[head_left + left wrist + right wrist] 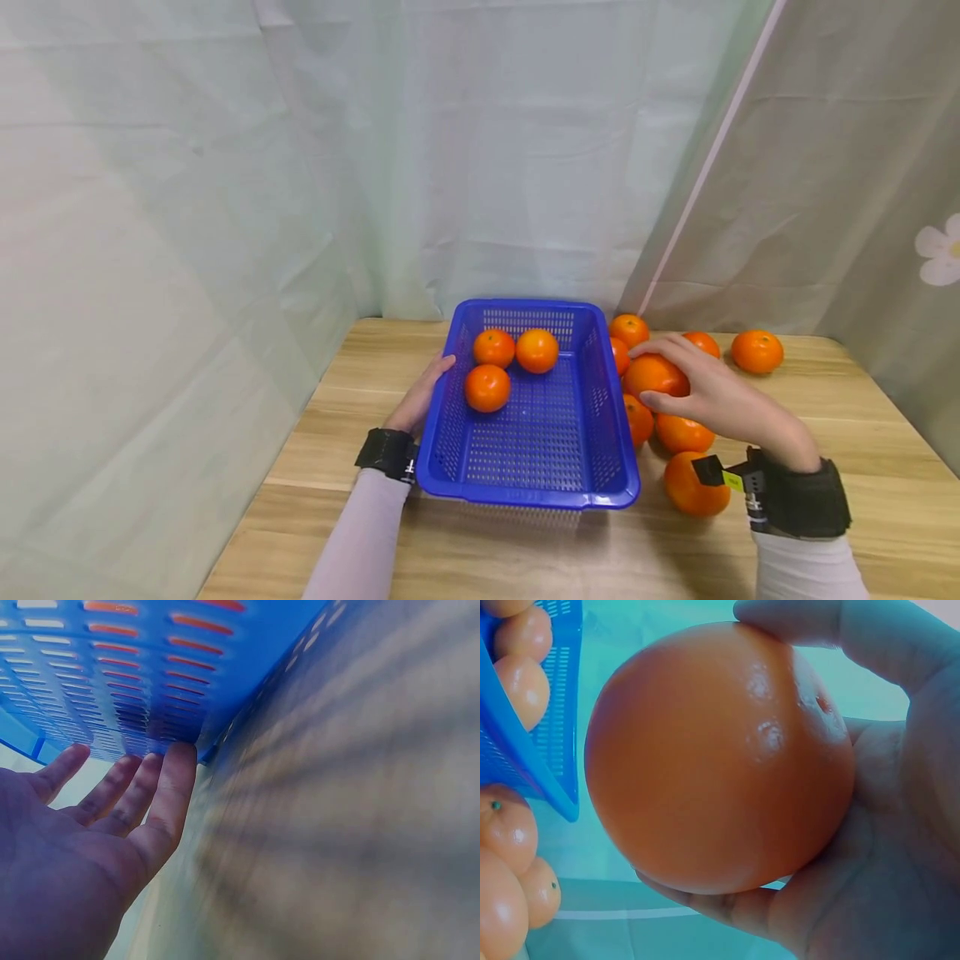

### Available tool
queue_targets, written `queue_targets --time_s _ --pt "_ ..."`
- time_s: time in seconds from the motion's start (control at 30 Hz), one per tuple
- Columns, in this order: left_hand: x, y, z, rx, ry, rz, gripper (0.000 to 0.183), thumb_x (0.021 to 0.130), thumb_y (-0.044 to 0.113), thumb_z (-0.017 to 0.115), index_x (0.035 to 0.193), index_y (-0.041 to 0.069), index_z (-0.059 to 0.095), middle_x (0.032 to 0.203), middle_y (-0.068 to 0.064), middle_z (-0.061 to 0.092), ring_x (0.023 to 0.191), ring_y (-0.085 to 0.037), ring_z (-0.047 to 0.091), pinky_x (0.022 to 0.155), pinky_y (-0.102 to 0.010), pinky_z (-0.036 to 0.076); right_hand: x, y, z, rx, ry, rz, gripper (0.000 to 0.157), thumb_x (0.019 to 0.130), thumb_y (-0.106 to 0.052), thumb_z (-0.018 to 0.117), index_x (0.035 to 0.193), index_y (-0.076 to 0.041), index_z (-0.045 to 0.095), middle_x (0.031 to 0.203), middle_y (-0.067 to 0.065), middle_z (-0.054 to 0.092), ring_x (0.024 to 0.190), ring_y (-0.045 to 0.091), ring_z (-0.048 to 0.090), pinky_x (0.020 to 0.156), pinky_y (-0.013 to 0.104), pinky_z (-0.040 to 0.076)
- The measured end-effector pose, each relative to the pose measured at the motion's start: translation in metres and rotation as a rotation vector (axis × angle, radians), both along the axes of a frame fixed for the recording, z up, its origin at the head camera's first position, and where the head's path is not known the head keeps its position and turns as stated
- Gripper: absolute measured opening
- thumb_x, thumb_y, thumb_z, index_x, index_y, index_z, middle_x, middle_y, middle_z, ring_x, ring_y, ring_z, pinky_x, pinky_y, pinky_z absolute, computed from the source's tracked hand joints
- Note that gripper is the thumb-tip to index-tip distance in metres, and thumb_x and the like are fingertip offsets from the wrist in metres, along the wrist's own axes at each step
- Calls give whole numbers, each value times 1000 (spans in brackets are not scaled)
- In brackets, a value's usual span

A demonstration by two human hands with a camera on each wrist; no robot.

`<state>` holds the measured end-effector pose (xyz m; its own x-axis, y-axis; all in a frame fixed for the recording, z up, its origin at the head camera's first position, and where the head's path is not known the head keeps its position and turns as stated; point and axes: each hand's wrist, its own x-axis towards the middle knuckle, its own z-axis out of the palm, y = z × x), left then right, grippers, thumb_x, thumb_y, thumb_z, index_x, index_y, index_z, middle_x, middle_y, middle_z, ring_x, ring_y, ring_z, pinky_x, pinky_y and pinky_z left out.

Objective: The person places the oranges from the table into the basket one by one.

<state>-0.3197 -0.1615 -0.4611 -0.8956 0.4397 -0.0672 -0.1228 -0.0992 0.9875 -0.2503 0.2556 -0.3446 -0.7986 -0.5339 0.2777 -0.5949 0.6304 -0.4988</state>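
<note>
My right hand (701, 383) grips an orange (655, 377) just off the right wall of a blue plastic basket (525, 498). In the right wrist view the thumb and fingers curve round this orange (712, 761) from opposite sides. Slightly spread, the fingers of my left hand (422, 398) rest against the basket's left side. The left wrist view shows those fingertips (180, 757) touching its slotted wall (112, 682), low down. Inside the basket sit three oranges, a left one (493, 348), a right one (537, 351) and a nearer one (487, 388).
Several loose oranges lie around my right hand, among them a near one (693, 485), one beside it (684, 433) and one farther off (757, 352). The wooden table (315, 467) ends at a pale cloth curtain (525, 167) behind and to the sides.
</note>
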Motion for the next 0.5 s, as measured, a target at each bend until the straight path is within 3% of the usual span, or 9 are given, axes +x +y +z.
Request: queue_targets --time_s 0.33,0.5 --pt "-1 0 0 18 -11 -13 58 104 47 29 154 32 3 159 -17 12 132 -40 35 98 -59 41 -6 -11 1 12 29 22 41 88 -31 69 125 -20 54 129 6 49 107 25 53 80 43 52" --pt "-1 1 0 27 -5 -23 57 104 45 28 154 31 3 159 -15 12 134 -38 33 101 -58 39 -6 -19 5 26 16 26 41 88 -31 69 124 -23 53 132 7 48 107 24 54 82 44 52"
